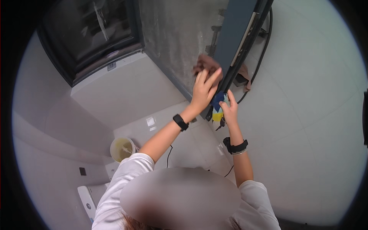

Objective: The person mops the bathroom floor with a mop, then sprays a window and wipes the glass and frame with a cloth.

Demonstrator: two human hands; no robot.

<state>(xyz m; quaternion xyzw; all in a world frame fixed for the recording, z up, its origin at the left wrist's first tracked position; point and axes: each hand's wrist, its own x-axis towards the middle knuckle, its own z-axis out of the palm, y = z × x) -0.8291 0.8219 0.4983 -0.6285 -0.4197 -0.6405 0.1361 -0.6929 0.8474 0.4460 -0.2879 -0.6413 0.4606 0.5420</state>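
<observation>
My left hand presses a bunched brown cloth against the lower part of a glass door panel, its fingers spread over the cloth. The glass looks streaky and cloudy. Close by on the right, my right hand grips a blue, yellow and pale green piece of fabric at the edge of the grey metal door frame. This fabric partly hides the frame behind it. A long metal lock plate runs along the door's edge.
A white bucket holding yellowish liquid stands on the tiled floor at lower left, near a white toilet. A dark window is at upper left. Right of the door hang a black hose and another brown cloth.
</observation>
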